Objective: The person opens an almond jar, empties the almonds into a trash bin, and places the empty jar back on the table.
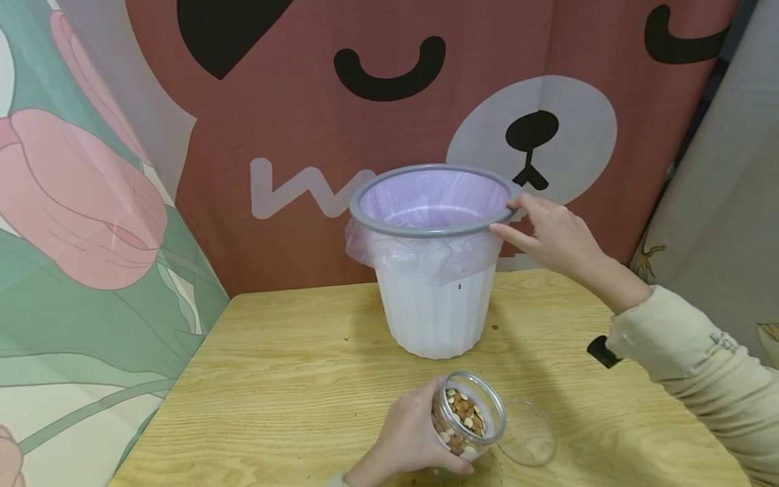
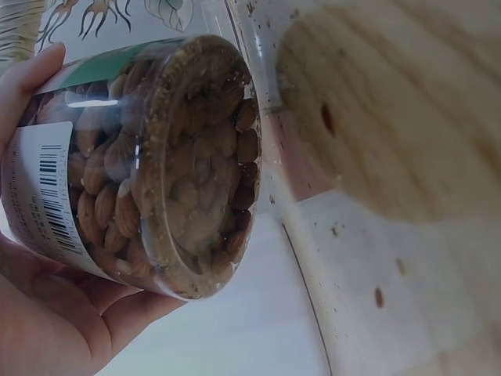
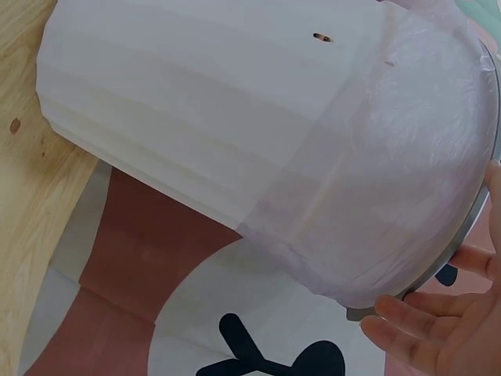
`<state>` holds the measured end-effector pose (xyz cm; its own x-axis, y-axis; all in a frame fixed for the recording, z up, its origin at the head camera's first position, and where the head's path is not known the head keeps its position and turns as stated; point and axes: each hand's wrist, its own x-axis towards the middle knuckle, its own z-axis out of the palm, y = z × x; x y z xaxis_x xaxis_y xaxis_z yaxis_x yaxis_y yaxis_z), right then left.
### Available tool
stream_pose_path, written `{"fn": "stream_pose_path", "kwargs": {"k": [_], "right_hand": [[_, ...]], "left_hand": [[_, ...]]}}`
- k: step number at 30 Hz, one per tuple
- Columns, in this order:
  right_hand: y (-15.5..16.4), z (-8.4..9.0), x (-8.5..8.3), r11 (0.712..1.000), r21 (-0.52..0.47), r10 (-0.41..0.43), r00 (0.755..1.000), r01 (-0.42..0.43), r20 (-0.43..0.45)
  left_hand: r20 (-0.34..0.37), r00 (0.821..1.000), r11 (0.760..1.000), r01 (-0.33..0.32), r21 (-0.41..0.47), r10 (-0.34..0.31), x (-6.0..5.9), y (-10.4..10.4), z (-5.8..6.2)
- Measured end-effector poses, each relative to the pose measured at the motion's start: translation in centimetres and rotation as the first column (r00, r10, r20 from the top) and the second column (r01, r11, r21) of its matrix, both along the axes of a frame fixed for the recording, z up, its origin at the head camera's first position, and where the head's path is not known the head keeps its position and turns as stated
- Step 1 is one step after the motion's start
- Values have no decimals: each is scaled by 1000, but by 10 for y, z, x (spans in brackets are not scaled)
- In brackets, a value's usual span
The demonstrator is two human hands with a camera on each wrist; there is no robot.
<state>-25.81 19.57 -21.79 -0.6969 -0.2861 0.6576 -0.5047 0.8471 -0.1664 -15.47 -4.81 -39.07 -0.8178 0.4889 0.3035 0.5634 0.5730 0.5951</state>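
Note:
My left hand grips a clear plastic jar around its side, tilted above the table front. The left wrist view shows almonds inside and a barcode label. Pale flat pieces and brown bits show through the jar's uncovered mouth. A round clear lid lies on the table beside the jar. My right hand holds the right side of the grey rim of a white trash can, thumb and fingertips on the rim. A translucent purple bag lines the can and hangs over its outside.
The can stands upright near the back of the wood-grain table. Small brown crumbs lie on the tabletop. A bear-print curtain hangs behind the table, and a floral curtain hangs at left.

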Motion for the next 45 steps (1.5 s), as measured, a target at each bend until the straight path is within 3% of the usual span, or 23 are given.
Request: {"fn": "stream_pose_path", "kwargs": {"k": [12, 20, 26, 37, 45], "right_hand": [[1, 1, 0, 1000, 10, -27, 999, 27, 31], [2, 1, -1, 1000, 1, -11, 1000, 11, 27], [3, 1, 0, 1000, -17, 11, 1000, -11, 29], [3, 0, -2, 999, -32, 5, 999, -4, 42], [3, -1, -1, 999, -34, 0, 999, 2, 53]], "left_hand": [[-26, 998, 989, 61, 136, -58, 0, -4, 5], [-35, 999, 986, 32, 163, -27, -1, -7, 16], [-6, 1000, 981, -27, 192, 29, 2, -8, 28], [25, 999, 972, -37, 231, 32, -1, -11, 44], [-54, 997, 980, -52, 192, 64, -3, -14, 59]]}}
